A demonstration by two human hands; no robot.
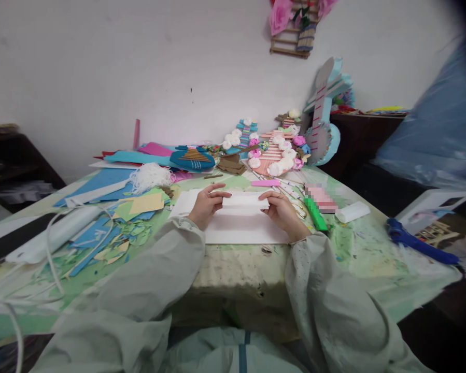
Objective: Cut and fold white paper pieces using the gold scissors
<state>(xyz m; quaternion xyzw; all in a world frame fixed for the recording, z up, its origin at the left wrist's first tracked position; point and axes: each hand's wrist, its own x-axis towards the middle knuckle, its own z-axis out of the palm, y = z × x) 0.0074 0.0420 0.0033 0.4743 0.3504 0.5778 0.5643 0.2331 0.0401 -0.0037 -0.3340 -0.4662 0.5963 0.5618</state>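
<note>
Evenly between both hands (244,210), paper (245,200)

A small white paper strip (245,201) spans both hands above white sheets (242,230).

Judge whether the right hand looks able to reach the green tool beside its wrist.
Probably yes: the green tool lies close by, its near end uncovered. The right hand is holding the white paper, though, so it would likely have to let go first.

white strip (245,201): matt, smooth paper | string tangle (152,177): rough | blue sheeting (431,122): glossy plastic
</note>
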